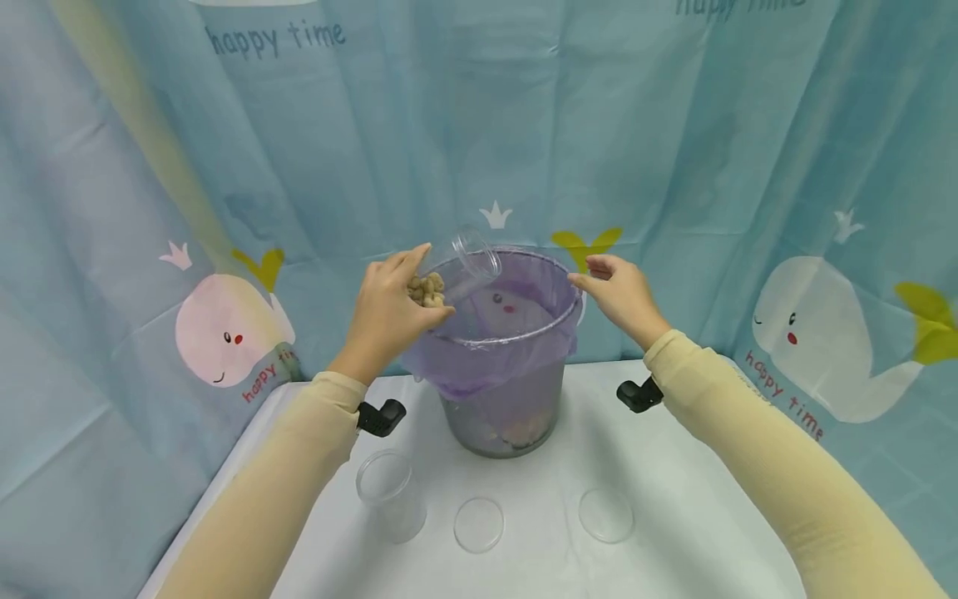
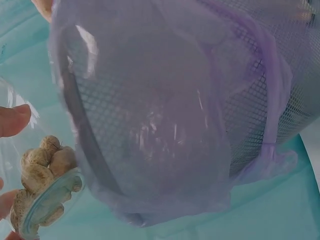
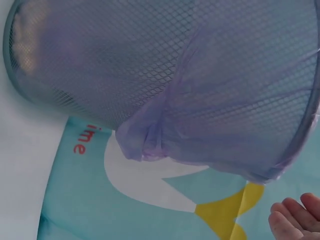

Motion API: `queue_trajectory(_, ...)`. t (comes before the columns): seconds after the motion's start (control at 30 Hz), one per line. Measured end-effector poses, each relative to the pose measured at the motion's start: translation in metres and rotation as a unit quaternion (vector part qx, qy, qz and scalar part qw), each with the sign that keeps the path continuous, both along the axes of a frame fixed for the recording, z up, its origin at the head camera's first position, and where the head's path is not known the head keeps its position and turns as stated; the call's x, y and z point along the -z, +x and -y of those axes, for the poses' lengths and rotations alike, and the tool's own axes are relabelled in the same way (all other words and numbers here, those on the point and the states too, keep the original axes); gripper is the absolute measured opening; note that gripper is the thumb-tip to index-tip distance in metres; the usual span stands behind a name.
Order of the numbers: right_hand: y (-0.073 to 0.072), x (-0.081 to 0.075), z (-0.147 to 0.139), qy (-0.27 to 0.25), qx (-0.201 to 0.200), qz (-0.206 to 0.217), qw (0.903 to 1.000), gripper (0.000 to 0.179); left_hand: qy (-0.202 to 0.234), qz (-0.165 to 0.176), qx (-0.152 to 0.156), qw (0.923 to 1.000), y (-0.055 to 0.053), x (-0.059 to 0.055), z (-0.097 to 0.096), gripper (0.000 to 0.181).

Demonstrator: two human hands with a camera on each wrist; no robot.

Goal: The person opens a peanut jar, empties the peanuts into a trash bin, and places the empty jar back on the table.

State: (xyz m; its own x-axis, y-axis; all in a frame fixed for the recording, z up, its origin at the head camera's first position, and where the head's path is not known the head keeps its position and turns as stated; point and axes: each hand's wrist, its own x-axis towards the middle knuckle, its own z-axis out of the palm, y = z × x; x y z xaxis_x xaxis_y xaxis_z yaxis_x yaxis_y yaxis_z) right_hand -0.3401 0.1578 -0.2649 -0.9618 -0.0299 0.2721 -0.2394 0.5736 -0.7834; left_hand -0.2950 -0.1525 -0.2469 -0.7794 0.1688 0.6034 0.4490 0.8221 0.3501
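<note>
My left hand (image 1: 387,309) holds a clear plastic jar (image 1: 476,254) on its side, mouth tilted over a mesh wastebasket (image 1: 500,428). Peanuts in their shells (image 1: 427,290) sit in the jar's bottom end, near the palm; the left wrist view also shows the peanuts (image 2: 42,172) through the clear wall. A thin purple bag (image 1: 479,366) lines the basket and folds down over its rim. At the right side of that rim is my right hand (image 1: 623,298), fingers loosely bent and holding nothing. Through the mesh, pale contents (image 3: 25,42) show at the basket's bottom.
On the white table (image 1: 539,557) a second clear jar (image 1: 394,499) stands uncapped in front of the basket, to the left. Two round clear lids lie flat, one lid (image 1: 479,525) near the middle and another lid (image 1: 606,515) farther right. A blue printed curtain (image 1: 419,125) hangs behind.
</note>
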Motion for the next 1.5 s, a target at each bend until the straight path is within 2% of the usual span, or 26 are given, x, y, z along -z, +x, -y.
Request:
queue_trajectory(0.3,-0.022,0.004,0.013,-0.041,0.018,-0.006,0.9990,0.062,-0.020,0.007,-0.011,0.9997,-0.019,0.001,-0.007,0.087)
queue_trajectory(0.5,-0.029,0.011,0.011,-0.055,0.032,0.009,0.9979,0.059,-0.024,0.022,-0.012,0.9994,-0.028,0.002,-0.014,0.088)
queue_trajectory(0.77,-0.035,0.014,0.018,-0.087,0.040,0.035,0.9948,0.057,-0.008,0.040,-0.012,0.9991,-0.032,0.007,-0.016,0.088)
queue_trajectory(0.97,-0.037,0.018,0.021,-0.100,0.038,0.025,0.9939,0.055,-0.010,0.042,-0.004,0.9991,-0.035,0.007,-0.018,0.089)
queue_trajectory(1.27,-0.042,0.023,0.024,-0.117,0.066,0.017,0.9908,0.049,-0.026,0.038,-0.011,0.9989,-0.038,0.006,-0.017,0.089)
queue_trajectory(1.5,-0.042,0.027,0.024,-0.110,0.075,0.016,0.9910,0.044,-0.029,0.033,-0.011,0.9990,-0.039,0.005,-0.015,0.089)
